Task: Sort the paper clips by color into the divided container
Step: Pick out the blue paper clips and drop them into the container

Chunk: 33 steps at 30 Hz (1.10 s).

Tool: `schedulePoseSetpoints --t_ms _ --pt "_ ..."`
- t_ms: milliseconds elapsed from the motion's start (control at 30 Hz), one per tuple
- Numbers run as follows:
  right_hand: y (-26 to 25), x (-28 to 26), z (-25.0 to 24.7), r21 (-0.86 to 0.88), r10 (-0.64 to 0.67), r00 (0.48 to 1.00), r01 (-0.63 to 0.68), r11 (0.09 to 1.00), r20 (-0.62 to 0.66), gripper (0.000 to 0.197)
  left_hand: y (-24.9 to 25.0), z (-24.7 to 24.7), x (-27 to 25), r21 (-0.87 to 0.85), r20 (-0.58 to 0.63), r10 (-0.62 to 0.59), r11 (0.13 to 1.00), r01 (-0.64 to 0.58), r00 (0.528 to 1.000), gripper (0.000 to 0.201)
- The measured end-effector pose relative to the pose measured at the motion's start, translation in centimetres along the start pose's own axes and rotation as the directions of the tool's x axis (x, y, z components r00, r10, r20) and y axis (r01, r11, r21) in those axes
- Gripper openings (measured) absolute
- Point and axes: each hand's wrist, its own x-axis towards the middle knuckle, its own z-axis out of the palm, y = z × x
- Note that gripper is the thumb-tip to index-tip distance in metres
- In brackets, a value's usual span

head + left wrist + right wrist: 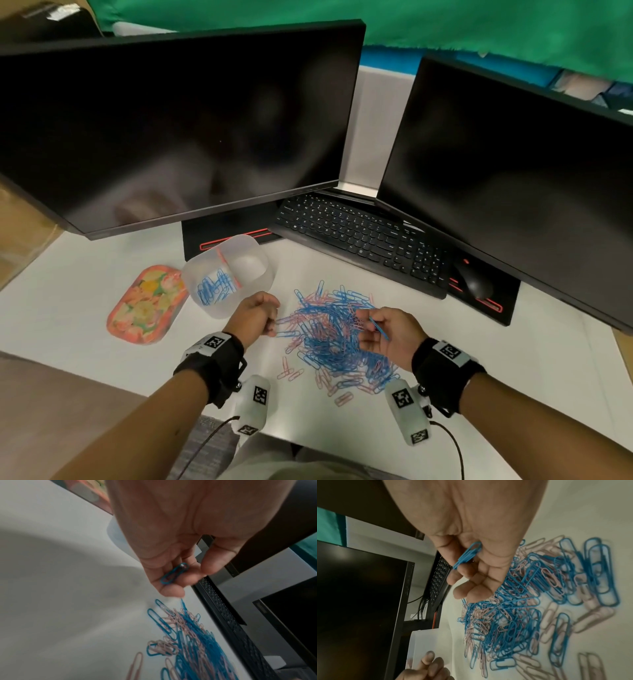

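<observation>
So the pile of paper clips (337,337), blue and pink all tangled, is sitting on the white desk (78,308) right between the two hands, with a few pink strays lying loose on the near side. The divided container (230,274) is standing just left of and behind the pile, a pink divider splitting it; blue clips are lying in the left compartment, and whether the right one is holding anything I can't tell.

The head view is only showing the left hand (255,314) as a curled fist beside the container, but the left wrist view is giving it away: the fingers are curling around one blue clip (174,574) lying across them, thumb hovering close to it. Same story on the other side: the right hand (383,330) is holding a small bunch of blue clips (467,555) between thumb and curled fingers, which the head view is barely showing as a blue sliver.

A floral tray (145,303) is lying left of the container, nearly touching it. The keyboard (363,240) and a mouse (476,282) are sitting behind the pile under two dark monitors (178,133), so the back is looking crowded, while open desk is showing on the near left and right of the pile.
</observation>
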Motion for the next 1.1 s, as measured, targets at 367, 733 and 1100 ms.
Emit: schedulePoseSetpoints --t_ms 367,733,1100 --pt "0.5 -0.2 -0.1 -0.266 -0.016 1.0 0.011 0.964 -0.016 0.016 -2.7 0.6 0.3 0.883 0.228 0.255 0.352 -0.31 0.94 0.01" --pt "-1.7 -1.3 3.9 -0.278 -0.005 0.976 0.067 0.958 0.219 0.023 -0.3 -0.2 -1.9 0.515 0.043 0.271 0.819 -0.254 0.962 0.014" --pt "-3.6 1.3 19.0 -0.53 -0.018 0.947 0.196 0.825 0.322 0.014 5.9 -6.2 -3.9 -0.527 -0.189 -0.042 0.847 -0.065 0.981 0.024"
